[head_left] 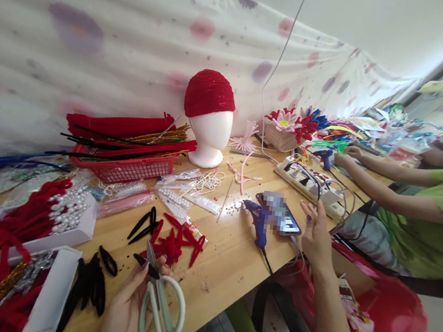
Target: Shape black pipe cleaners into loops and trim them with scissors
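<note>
Left hand [127, 305], low at the near edge of the pale wooden table [230, 258], is closed around a small black loop of fuzzy pipe cleaner [146, 265], and a pair of pale green-handled scissors [160, 304] lies against the same fingers, blades pointing away toward a scatter of red pipe-cleaner loops [173, 243]. Whether the scissors are truly gripped or only rested on the palm cannot be told. The right hand [315, 237] is stretched out, fingers loose and spread, holding nothing, just beside a dark smartphone [280, 213] and a blue hot-glue gun [258, 221]. For a clean cut, the black piece is best pinched close to the cutting point and kept flat, with the blades squared to it. More black loops [89, 284] lie to the left. A green-sleeved co-worker's arm [387, 194] is seen further along.
</note>
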Demonstrator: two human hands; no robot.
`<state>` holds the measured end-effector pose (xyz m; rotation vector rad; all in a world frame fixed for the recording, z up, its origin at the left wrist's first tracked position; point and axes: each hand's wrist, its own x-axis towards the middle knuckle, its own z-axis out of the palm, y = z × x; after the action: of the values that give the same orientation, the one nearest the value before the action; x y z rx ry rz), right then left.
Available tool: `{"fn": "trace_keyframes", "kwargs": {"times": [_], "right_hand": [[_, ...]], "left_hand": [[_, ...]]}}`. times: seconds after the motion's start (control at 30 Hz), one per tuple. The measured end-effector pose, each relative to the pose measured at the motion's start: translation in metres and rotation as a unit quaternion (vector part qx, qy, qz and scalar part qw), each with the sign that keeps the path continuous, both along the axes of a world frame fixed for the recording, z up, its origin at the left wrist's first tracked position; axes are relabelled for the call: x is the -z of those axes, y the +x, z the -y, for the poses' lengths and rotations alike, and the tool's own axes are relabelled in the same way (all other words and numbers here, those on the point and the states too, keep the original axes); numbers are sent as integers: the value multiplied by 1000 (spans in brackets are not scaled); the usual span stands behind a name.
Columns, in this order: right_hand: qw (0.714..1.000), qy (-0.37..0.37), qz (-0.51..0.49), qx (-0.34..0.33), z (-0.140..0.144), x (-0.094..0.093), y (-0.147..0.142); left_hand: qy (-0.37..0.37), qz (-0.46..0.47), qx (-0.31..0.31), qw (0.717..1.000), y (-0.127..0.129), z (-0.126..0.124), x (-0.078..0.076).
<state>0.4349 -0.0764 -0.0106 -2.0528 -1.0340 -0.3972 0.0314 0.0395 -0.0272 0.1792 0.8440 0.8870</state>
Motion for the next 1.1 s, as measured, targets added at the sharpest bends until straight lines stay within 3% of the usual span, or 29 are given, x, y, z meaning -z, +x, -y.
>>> {"fn": "trace_keyframes", "kwargs": {"times": [0.17, 0.33, 0.6, 0.77, 0.9, 1.1], "right_hand": [[997, -33, 22, -68, -18, -6, 15], [992, -71, 13, -106, -16, 5, 8], [999, -29, 8, 42, 10, 3, 11], [998, 4, 19, 64, 23, 6, -1], [999, 5, 33, 29, 24, 9, -3], [994, -51, 54, -84, 2, 9, -10]], "left_hand": [[12, -13, -17, 1000, 4, 4, -10], [-4, -28, -27, 999, 3, 8, -19], [-14, -5, 10, 1000, -4, 2, -9], [-6, -10, -15, 1000, 2, 5, -10], [0, -19, -21, 1000, 5, 6, -11], [17, -16, -22, 999, 4, 5, -4]]}}
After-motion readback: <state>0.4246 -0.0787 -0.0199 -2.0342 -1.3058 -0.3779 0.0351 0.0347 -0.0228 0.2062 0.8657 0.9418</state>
